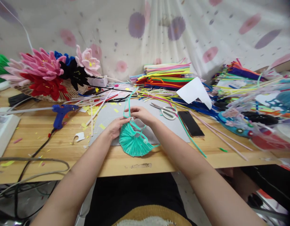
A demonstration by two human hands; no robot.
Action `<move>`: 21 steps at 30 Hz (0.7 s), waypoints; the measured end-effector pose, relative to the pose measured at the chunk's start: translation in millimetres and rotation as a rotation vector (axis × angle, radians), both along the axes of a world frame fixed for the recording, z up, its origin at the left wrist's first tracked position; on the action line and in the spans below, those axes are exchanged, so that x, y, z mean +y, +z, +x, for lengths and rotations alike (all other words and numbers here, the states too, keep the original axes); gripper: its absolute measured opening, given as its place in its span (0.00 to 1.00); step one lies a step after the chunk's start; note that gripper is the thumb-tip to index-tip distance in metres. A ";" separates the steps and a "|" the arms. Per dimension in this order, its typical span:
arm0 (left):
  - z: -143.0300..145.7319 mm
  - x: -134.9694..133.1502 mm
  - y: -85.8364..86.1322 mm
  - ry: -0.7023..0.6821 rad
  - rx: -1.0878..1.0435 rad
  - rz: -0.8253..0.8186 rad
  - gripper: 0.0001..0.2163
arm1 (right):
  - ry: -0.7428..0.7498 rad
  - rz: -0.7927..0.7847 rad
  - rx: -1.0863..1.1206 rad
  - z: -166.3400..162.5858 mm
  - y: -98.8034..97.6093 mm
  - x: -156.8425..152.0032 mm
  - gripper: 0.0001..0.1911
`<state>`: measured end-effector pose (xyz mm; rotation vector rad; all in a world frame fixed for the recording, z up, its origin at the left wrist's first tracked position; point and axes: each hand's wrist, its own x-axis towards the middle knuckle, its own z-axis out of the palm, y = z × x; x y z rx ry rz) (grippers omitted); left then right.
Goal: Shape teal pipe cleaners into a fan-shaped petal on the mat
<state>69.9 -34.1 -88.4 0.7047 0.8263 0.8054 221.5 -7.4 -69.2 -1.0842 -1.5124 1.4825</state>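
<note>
A teal, pleated fan shape made of pipe cleaners point(133, 144) is held over the front of a grey mat point(104, 119). My left hand point(117, 126) pinches its upper left edge between thumb and fingers. Close beside it, my right hand point(141, 113) has its fingers curled around a teal pipe cleaner point(129, 102) that rises in a loop from the fan's top. Loose teal ends curl across the fan's middle, and one sticks out at its right. Scissors with white handles point(168, 112) lie on the mat to the right of my right hand.
A blue glue gun point(61, 114) and pipe-cleaner flowers point(48, 69) are at the left. Bundled pipe cleaners point(166, 75) are stacked at the back. A black phone point(191, 124) lies at right, near a white paper piece point(195, 92). Yellow scraps litter the table point(76, 157).
</note>
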 end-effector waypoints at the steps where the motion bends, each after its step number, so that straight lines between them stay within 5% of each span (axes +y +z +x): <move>1: 0.0 0.1 0.3 0.014 0.014 0.005 0.03 | 0.037 0.005 0.021 3.7 2.4 -2.7 0.10; 4: -0.6 0.2 2.2 0.059 0.034 0.033 0.05 | 0.048 -0.002 0.046 7.0 6.2 -9.5 0.04; 14: 4.1 6.2 -12.9 0.256 0.128 0.352 0.13 | -0.515 0.169 -0.121 -27.8 -25.1 -29.9 0.08; 21: 3.1 5.9 -16.7 0.331 0.269 0.550 0.09 | -0.547 0.079 -0.149 -31.0 -23.9 -29.1 0.08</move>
